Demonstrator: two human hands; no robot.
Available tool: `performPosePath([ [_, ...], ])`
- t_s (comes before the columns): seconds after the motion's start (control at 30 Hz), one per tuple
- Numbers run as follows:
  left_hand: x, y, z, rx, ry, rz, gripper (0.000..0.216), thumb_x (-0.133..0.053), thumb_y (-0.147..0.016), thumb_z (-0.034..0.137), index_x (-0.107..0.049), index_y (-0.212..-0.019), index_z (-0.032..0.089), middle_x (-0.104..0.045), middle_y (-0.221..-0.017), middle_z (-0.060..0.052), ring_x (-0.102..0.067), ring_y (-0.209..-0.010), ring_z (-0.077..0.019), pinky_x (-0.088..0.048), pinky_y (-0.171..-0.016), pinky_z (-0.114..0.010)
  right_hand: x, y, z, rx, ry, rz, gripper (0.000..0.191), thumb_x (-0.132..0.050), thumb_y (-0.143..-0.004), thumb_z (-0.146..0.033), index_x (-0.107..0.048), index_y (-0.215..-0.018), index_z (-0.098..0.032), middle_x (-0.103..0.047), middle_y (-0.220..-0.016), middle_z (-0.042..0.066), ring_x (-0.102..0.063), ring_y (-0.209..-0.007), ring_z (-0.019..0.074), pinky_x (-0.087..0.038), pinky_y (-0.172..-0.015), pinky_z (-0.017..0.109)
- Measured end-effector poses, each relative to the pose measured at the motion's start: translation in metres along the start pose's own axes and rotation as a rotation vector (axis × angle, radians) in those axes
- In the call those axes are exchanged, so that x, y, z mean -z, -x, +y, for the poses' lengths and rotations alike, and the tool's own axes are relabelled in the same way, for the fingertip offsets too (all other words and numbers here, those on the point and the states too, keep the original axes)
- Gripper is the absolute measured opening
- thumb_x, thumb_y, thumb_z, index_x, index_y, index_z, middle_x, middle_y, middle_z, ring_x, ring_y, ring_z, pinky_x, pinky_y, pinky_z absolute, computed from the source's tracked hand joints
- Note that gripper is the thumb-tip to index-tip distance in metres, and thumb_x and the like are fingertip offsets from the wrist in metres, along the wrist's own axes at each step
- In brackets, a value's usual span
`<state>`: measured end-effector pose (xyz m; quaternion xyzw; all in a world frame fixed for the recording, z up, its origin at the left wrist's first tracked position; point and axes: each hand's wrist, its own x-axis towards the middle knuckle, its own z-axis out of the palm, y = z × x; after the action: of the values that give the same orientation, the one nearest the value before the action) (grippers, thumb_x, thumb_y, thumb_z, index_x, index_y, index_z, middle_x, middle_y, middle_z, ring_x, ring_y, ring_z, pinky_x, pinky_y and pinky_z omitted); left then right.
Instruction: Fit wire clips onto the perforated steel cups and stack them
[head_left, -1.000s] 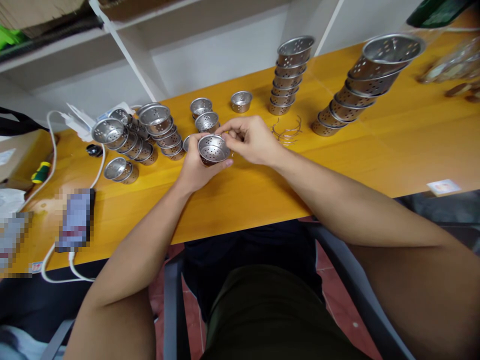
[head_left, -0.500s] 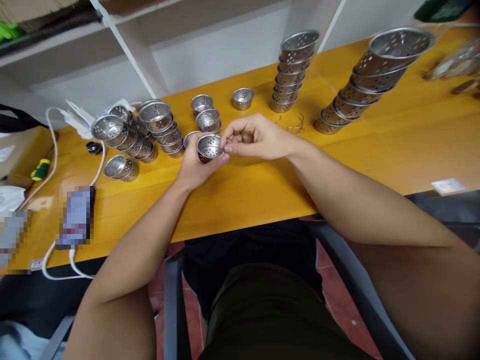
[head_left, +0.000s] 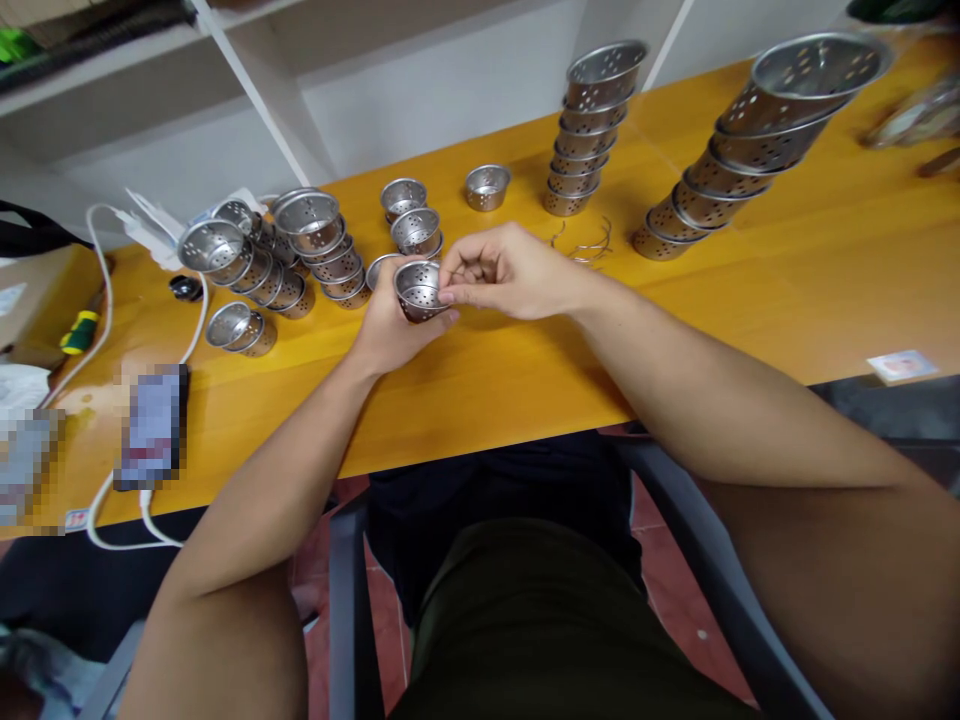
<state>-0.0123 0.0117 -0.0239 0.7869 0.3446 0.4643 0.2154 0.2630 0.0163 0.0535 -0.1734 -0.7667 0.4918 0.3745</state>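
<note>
My left hand (head_left: pixel 390 325) is wrapped round a small perforated metal cup (head_left: pixel 417 288) and holds it just above the yellow table (head_left: pixel 480 370). My right hand (head_left: pixel 510 272) is closed in a pinch at the cup's right rim; what it pinches is too small to make out. A few thin wire handles (head_left: pixel 585 243) lie on the table just behind my right hand.
Two tall stacks of perforated cups (head_left: pixel 589 125) (head_left: pixel 750 130) stand at the back right. Several toppled stacks (head_left: pixel 262 260) and single cups (head_left: pixel 487 186) lie at the back left. A white cable (head_left: pixel 199 320), a phone (head_left: pixel 150 425) and a screwdriver (head_left: pixel 79 330) are at the left.
My right hand has shifted from above the cup to its right rim, and the cup has tilted a little towards that hand. The view has moved slightly.
</note>
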Motion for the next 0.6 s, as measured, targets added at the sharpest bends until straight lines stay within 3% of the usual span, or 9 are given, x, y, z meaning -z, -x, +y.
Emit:
performPosePath([
  [0.2,-0.002,0.001,-0.007,-0.039,0.019,0.014,0.095,-0.111,-0.098,0.080,-0.058,-0.162,0.034,-0.074,-0.147,-0.008,-0.085,-0.137,-0.0352,-0.071,-0.127,-0.060,-0.001,-0.002,0.000,0.006,0.007,-0.022,0.058,-0.112,-0.103,-0.074,-0.088,-0.111,-0.022,-0.081,-0.090,0.004,-0.074,-0.081,0.0213,-0.065,-0.074,0.036],
  [0.33,-0.006,0.000,-0.009,-0.024,0.036,0.054,0.095,-0.113,-0.099,0.076,-0.057,-0.163,0.034,-0.074,-0.149,-0.009,-0.084,-0.139,-0.0350,-0.071,-0.128,-0.059,0.004,-0.002,0.007,0.066,0.086,0.085,0.071,-0.111,-0.100,-0.085,-0.089,-0.128,-0.023,-0.079,-0.094,0.003,-0.075,-0.087,0.0222,-0.070,-0.078,0.036],
  [0.47,-0.006,-0.002,-0.012,-0.029,0.044,0.092,0.099,-0.115,-0.099,0.072,-0.054,-0.167,0.035,-0.074,-0.156,-0.011,-0.083,-0.144,-0.0351,-0.070,-0.130,-0.057,0.013,0.003,0.010,0.138,0.310,0.174,0.064,-0.093,-0.115,-0.087,-0.090,-0.136,-0.026,-0.084,-0.121,0.010,-0.080,-0.108,0.0283,-0.075,-0.096,0.042],
  [0.6,-0.004,-0.004,-0.012,-0.052,0.067,0.106,0.100,-0.113,-0.101,0.072,-0.051,-0.170,0.036,-0.074,-0.155,-0.010,-0.083,-0.148,-0.0359,-0.069,-0.134,-0.057,0.014,0.007,0.008,0.281,0.522,0.100,0.055,-0.080,-0.126,-0.077,-0.092,-0.139,-0.025,-0.081,-0.150,0.017,-0.080,-0.136,0.0364,-0.071,-0.123,0.056],
])
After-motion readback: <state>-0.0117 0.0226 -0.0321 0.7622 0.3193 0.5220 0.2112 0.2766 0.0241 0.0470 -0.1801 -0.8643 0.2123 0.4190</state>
